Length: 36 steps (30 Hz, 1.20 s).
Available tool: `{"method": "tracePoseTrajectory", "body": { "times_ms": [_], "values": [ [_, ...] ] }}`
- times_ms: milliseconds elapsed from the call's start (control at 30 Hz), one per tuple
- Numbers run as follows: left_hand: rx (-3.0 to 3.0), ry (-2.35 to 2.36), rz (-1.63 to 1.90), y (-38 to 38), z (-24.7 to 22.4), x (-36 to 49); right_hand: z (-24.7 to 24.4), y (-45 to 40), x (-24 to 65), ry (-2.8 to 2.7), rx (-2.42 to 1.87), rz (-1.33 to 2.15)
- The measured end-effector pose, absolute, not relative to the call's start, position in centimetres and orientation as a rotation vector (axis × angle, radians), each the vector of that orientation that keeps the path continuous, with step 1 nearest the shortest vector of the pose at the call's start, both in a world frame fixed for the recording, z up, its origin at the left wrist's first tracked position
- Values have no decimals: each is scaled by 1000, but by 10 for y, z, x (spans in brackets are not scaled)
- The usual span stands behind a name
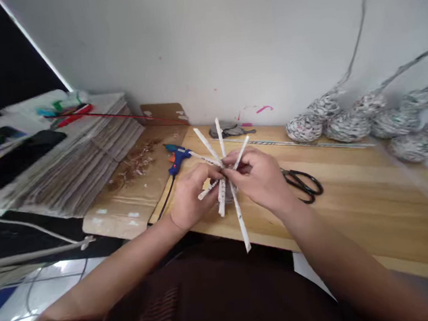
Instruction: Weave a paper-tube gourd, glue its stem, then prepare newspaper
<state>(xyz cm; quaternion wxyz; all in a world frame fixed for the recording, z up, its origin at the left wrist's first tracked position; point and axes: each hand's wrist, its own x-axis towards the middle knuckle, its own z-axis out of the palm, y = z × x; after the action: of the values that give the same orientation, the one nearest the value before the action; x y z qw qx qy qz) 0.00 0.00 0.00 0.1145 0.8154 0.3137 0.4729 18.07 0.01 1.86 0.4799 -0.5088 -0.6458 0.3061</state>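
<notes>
At the far left of the frame, a flat black phone-like slab [20, 158] lies beside a tall, tied stack of greyish folded paper [103, 153], with a red-handled tool [76, 114] on top. A brown cardboard sheet [132, 201] lies just right of the stack, left of centre. Next comes a blue glue gun [179, 157] with a teal nozzle. The left hand [193, 195], fingers curled nearly closed, pinches slim white rolled-paper tubes with dark print [222, 197], which fan out like spokes at the frame's centre. The right hand [259, 176] grips their crossing between thumb and fingertips. Black-handled scissors [307, 184] lie right of centre on the pale wooden tabletop [362, 202]; gourd-shaped printed-paper forms [305, 127] line the upper right.
</notes>
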Motion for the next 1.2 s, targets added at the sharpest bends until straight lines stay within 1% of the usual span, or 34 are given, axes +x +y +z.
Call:
{"method": "tracePoseTrajectory", "body": {
  "times_ms": [233,433,533,667,767,900,1067,1200],
  "values": [
    [2219,1091,1423,3,0,10,17,-3,183,-1641,-1196,639],
    [2167,1185,1460,9,-5,12,11,-2,180,-1558,-1139,652],
    [2118,1104,1448,11,-8,9,8,-1,179,-1534,-1082,649],
    [2094,906,1313,13,-11,-1,7,1,179,-1509,-1067,663],
    [2123,724,1224,18,-4,-12,8,2,180,-1491,-1086,720],
    [2211,662,1059,29,10,-20,10,0,182,-1504,-1076,754],
    [2218,544,1064,42,17,-16,13,1,186,-1561,-1030,754],
    [2284,439,975,48,20,-16,15,1,189,-1607,-1012,741]
  ]
}}
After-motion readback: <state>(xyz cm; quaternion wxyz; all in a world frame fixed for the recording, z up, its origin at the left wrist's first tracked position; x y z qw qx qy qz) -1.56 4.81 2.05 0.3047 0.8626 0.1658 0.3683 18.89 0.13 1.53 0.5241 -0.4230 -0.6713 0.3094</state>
